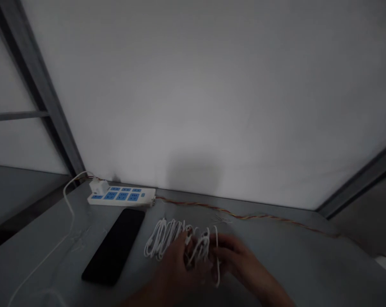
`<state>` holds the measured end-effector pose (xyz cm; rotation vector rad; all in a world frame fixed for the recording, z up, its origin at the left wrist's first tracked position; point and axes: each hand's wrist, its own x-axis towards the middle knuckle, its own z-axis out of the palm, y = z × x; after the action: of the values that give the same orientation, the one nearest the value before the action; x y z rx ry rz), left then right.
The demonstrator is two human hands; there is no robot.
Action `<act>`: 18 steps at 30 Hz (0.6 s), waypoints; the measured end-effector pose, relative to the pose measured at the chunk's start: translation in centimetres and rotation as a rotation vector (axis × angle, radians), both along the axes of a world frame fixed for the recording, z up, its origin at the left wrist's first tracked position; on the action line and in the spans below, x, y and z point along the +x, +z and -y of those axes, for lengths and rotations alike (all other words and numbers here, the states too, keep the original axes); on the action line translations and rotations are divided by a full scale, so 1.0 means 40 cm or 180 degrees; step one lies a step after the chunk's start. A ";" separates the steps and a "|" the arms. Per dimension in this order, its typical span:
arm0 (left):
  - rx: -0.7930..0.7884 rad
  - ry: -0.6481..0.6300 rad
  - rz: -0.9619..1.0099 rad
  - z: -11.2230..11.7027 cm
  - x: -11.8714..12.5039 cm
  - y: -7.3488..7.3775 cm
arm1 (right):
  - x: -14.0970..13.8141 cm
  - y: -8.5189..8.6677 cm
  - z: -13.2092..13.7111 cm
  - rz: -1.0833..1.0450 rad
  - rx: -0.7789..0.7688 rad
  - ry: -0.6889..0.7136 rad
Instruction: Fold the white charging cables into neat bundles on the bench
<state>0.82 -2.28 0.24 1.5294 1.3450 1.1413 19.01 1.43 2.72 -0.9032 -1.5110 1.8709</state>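
Both hands are together low in the view, above the grey table, with a coiled white cable (201, 246) between them. My left hand (176, 264) is closed around part of the coil, its thumb pointing up. On the right side of the same coil, the fingers of my right hand (233, 256) are curled onto the cable, and a loop hangs beside them. Several more bundles of white cable (161, 238) lie on the table just left of my left hand. Farther left is a black smartphone (115, 247), screen dark. The cable's ends are hard to make out.
At the back left, a white power strip (122, 197) with blue sockets holds a white charger (98, 186), its white cord (69, 213) running down the left side. A twisted orange wire (224, 210) runs right along the white wall (193, 106). Thin white ties (221, 220) lie behind my hands.
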 end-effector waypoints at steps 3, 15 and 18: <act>-0.0159 -0.0016 0.0136 -0.001 0.002 0.007 | 0.001 0.006 0.009 -0.0144 -0.0070 -0.0012; -0.0427 0.0235 0.1039 -0.030 -0.004 0.017 | -0.009 -0.039 -0.023 0.0717 0.0949 -0.1083; -0.0371 0.0324 0.1005 -0.029 -0.006 0.020 | -0.009 -0.034 -0.017 0.0835 0.1008 -0.0929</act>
<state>0.56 -1.10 1.04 1.1529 1.2593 1.2832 18.64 2.10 1.35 -1.1751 -1.6646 1.3019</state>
